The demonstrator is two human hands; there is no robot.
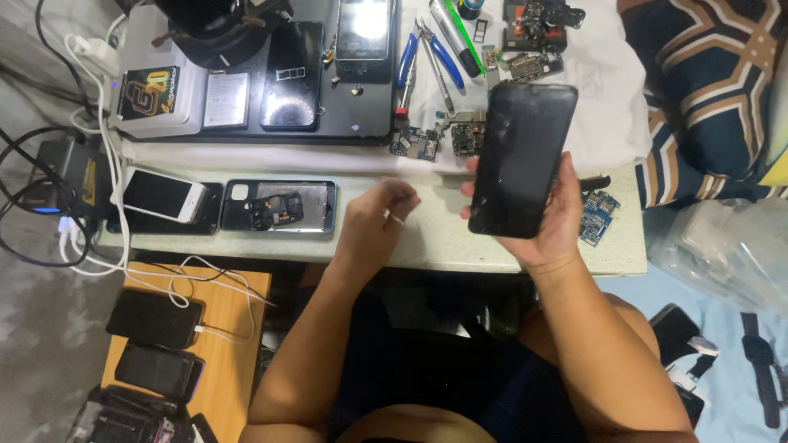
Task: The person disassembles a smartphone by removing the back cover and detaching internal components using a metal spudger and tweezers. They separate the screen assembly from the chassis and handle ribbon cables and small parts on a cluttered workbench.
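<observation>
Phones and circuit boards (414, 143) litter the workbench (427, 238); right hand (552, 215) grips a black phone (522, 160), left hand (373, 226) curled empty.

Both forearms are bare from the elbow down, with no sleeves, watch or bracelet on either wrist. The left hand (373, 226) wears a single plain, pale metallic ring on one of its fingers (396, 219), and the nails are short and unpainted; the right hand (558, 226) carries no ring or band that can be seen. Below the arms, the lap is covered by dark navy, nearly black fabric, shorts by the look of it, with bare knees showing at either side of it.
</observation>
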